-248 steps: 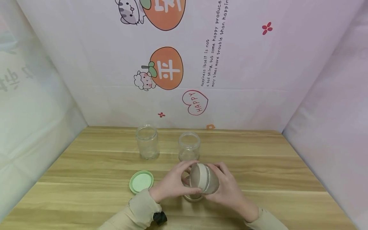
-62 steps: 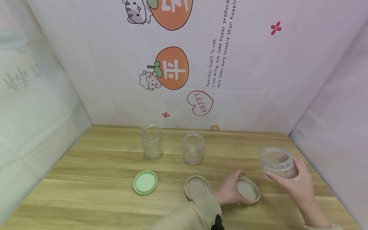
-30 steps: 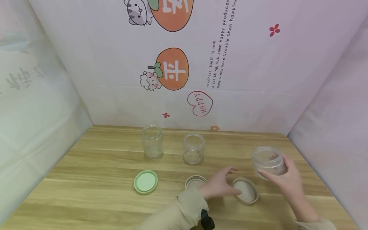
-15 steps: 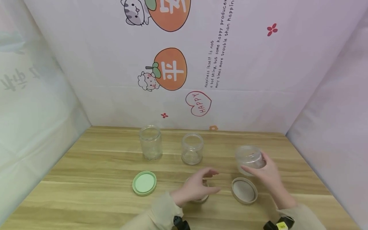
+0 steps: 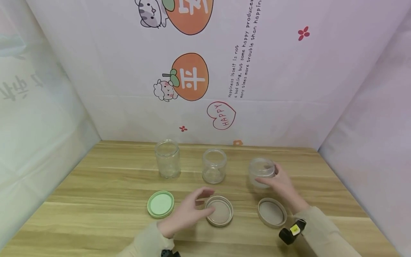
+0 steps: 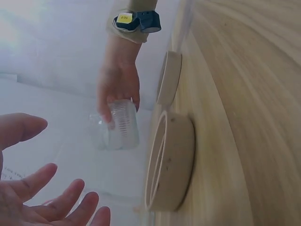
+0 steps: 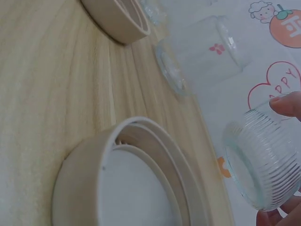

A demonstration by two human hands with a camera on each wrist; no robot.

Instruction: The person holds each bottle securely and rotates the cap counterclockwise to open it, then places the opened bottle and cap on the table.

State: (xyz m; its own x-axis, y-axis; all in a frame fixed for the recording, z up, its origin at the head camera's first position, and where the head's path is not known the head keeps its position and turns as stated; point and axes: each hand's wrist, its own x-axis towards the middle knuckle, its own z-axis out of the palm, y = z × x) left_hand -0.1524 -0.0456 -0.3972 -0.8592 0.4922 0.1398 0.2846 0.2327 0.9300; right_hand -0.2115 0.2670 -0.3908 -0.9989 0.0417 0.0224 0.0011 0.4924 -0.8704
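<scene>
My right hand [image 5: 282, 182] grips a clear ribbed jar [image 5: 260, 175] at the back right. The jar has no lid on it, and the right wrist view shows its ribbed wall [image 7: 270, 157] between thumb and fingers. My left hand [image 5: 189, 212] holds nothing; its fingers are spread and loosely bent beside a beige lid [image 5: 219, 211] in the middle. A second beige lid [image 5: 272, 213] lies inner side up in front of the held jar. Left of my left hand lies a green lid [image 5: 161, 204], also inner side up.
A tall clear jar [image 5: 168, 160] stands upright at the back left. A shorter clear jar [image 5: 214, 167] stands at the back middle. The wooden table [image 5: 96, 214] ends at a printed cloth backdrop [image 5: 273, 89], with white cloth walls at both sides.
A jar and beige lid, earlier held together, are apart. My left hand let go of that lid and moved left. My right hand carried the jar left and toward the back.
</scene>
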